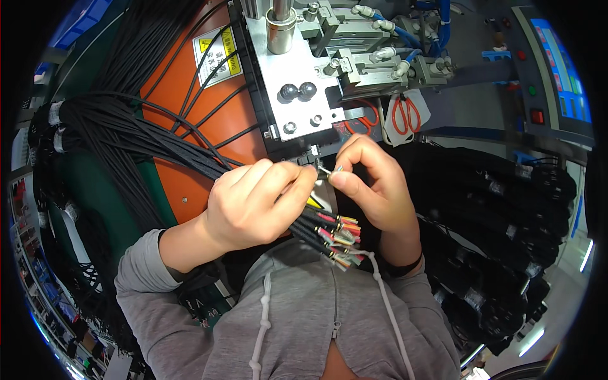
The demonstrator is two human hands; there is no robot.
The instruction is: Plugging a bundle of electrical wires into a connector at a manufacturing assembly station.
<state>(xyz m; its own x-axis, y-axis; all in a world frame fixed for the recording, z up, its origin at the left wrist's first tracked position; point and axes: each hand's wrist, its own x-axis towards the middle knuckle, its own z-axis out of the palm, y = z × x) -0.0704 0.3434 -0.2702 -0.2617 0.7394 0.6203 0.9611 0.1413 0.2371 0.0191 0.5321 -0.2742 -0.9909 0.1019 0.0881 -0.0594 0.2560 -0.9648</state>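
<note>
My left hand is closed in a pinch, thumb and forefinger meeting at a cable end just in front of the metal press fixture. Close beside it, my right hand pinches the thin light-coloured wires that come out of that cable end. Most of the cable itself is hidden by the left fingers. Below the hands lies a bundle of black cables, whose stripped ends fan out in red, yellow, white and green wires.
A thick bunch of black cables crosses the orange plate at left. Pneumatic cylinders with blue hoses stand behind. Red-handled scissors lie at back right, near a screen. More bundled black cables fill the right side.
</note>
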